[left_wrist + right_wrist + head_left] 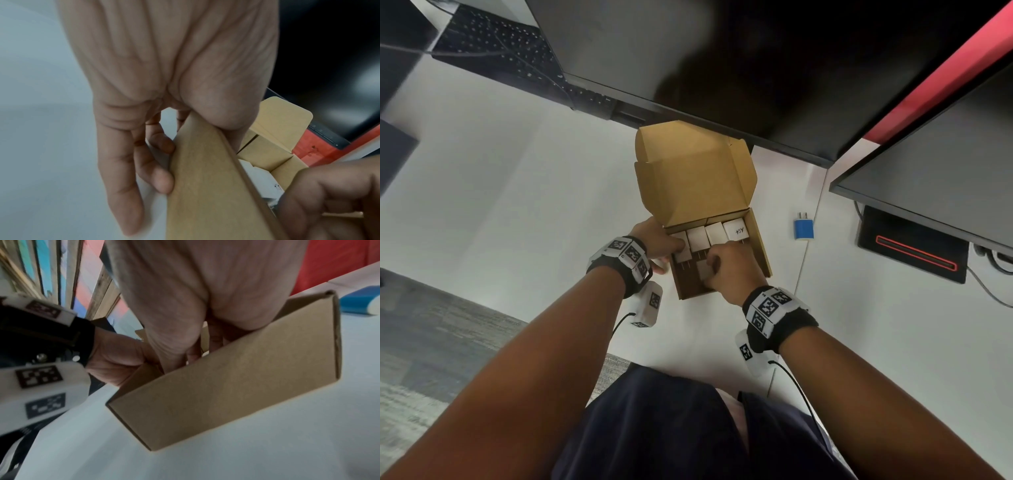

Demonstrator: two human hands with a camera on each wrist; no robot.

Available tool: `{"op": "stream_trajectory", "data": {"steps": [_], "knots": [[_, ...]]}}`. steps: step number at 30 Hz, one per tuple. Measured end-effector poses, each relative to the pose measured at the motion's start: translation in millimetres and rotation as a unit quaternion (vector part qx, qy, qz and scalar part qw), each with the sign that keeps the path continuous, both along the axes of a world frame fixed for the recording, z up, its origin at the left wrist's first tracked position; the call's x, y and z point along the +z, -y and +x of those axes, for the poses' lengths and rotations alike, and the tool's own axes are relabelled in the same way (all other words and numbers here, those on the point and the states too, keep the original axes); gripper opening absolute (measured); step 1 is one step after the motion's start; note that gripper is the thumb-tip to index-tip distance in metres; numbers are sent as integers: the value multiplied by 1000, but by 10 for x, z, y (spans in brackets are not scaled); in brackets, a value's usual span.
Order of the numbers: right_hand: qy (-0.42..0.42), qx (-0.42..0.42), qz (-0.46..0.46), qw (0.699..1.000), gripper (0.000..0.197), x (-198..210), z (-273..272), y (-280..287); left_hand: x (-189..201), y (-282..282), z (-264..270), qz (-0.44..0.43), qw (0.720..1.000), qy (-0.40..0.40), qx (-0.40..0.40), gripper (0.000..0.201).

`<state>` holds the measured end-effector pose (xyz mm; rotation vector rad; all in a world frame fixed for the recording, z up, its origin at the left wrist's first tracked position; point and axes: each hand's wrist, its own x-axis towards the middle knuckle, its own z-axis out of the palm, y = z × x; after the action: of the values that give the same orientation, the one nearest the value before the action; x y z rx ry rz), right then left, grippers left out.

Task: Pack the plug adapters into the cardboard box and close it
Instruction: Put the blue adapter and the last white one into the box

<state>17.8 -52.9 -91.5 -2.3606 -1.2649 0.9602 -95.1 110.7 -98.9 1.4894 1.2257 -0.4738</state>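
The cardboard box (760, 246) stands on the white table with its lid (695, 178) tilted up at the back. Several white plug adapters (717, 233) lie in a row along its far side. My left hand (671, 250) grips the box's left wall (205, 178), thumb inside and fingers (162, 180) outside. My right hand (717, 265) reaches into the box and pinches another white adapter (704, 270) near the bottom. In the right wrist view its fingers (174, 360) dip behind the front wall (226, 386). A blue adapter (803, 230) lies on the table right of the box.
A large black monitor (722, 68) hangs over the back of the box, with a second monitor (928, 171) at right. A black stand with a red strip (914, 251) and cables sit at far right. A keyboard (510, 54) is at back left. The table edge (465, 298) runs near my left forearm.
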Motion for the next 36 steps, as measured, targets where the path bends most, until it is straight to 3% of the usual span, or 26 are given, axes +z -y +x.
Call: {"op": "stream_trajectory", "data": {"steps": [4, 7, 9, 10, 12, 14, 16, 20, 24, 26, 28, 31, 36], "knots": [[-5, -65, 126, 990, 8, 175, 137, 146, -18, -3, 2, 2, 1000, -1, -7, 29], [68, -173, 191, 964, 1, 281, 446, 336, -19, 0, 13, 7, 1000, -9, -8, 31], [117, -221, 168, 953, 13, 210, 745, 449, -9, 3, 27, 13, 1000, -13, -9, 37], [127, -226, 113, 959, 24, 161, 886, 488, -6, 9, 33, 14, 1000, -16, -11, 41], [140, -185, -16, 973, 42, 67, 1097, 524, 7, 26, 37, 12, 1000, -16, -5, 41], [153, -124, -75, 978, 48, -13, 1206, 519, 11, 30, 36, 7, 1000, -14, 9, 40], [158, -99, -74, 980, 42, -59, 1238, 517, 5, 33, 43, 5, 1000, -16, 17, 44], [144, -150, -38, 978, 22, -28, 1144, 598, -5, 40, 52, 3, 999, -19, 26, 47], [53, -254, 113, 959, 40, 206, 954, 657, -3, 39, 61, 11, 1000, -21, 21, 43], [9, -232, 188, 954, 50, 377, 789, 613, -5, 45, 66, 14, 999, -23, 19, 43], [-12, -176, 197, 964, 39, 479, 615, 544, -5, 48, 63, 16, 1000, -22, 15, 42], [-18, -92, 140, 986, 20, 464, 393, 449, 2, 48, 46, 16, 1000, -17, 12, 38], [63, 8, 6, 998, 24, 259, 165, 259, 27, 47, 26, 10, 1000, -3, 3, 37]]}}
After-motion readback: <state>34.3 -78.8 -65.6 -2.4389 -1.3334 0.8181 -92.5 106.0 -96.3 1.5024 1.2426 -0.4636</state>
